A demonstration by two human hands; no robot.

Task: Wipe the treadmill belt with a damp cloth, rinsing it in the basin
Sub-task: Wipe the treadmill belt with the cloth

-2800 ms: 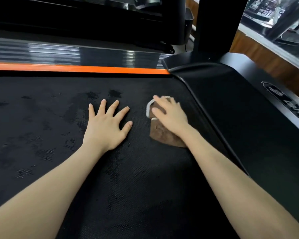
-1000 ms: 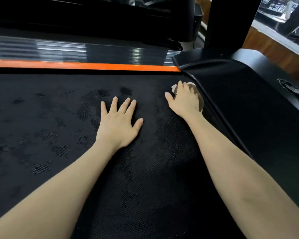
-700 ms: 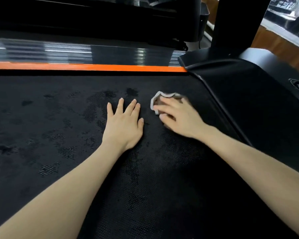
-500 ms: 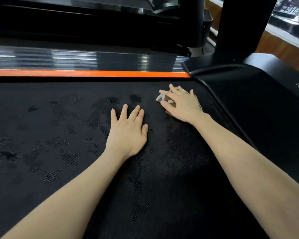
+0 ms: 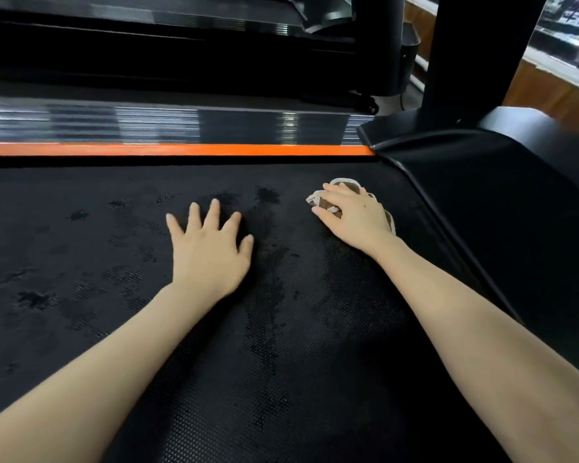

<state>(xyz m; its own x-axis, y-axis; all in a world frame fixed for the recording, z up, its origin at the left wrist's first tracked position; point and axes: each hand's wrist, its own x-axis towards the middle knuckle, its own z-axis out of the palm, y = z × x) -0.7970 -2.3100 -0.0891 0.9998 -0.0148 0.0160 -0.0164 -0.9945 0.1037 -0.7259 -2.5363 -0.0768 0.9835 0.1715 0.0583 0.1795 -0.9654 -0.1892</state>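
Observation:
The black treadmill belt (image 5: 281, 362) fills most of the view and shows dark wet patches near the middle. My left hand (image 5: 211, 248) lies flat on it with the fingers spread, holding nothing. To its right, my right hand (image 5: 355, 218) presses down on a bunched brown cloth (image 5: 346, 186) with a pale edge, close to the belt's front right corner. The hand covers most of the cloth. No basin is in view.
An orange strip (image 5: 181, 149) and a glossy ribbed side rail (image 5: 147, 123) border the belt's far edge. The black motor cover (image 5: 515, 212) rises just right of the cloth, with a black upright post (image 5: 475, 51) behind it. A wooden floor (image 5: 549, 95) shows at the top right.
My right hand has slid the cloth back and forth across the belt's front right corner. My left hand has stayed flat in place, its fingers now spread a little wider.

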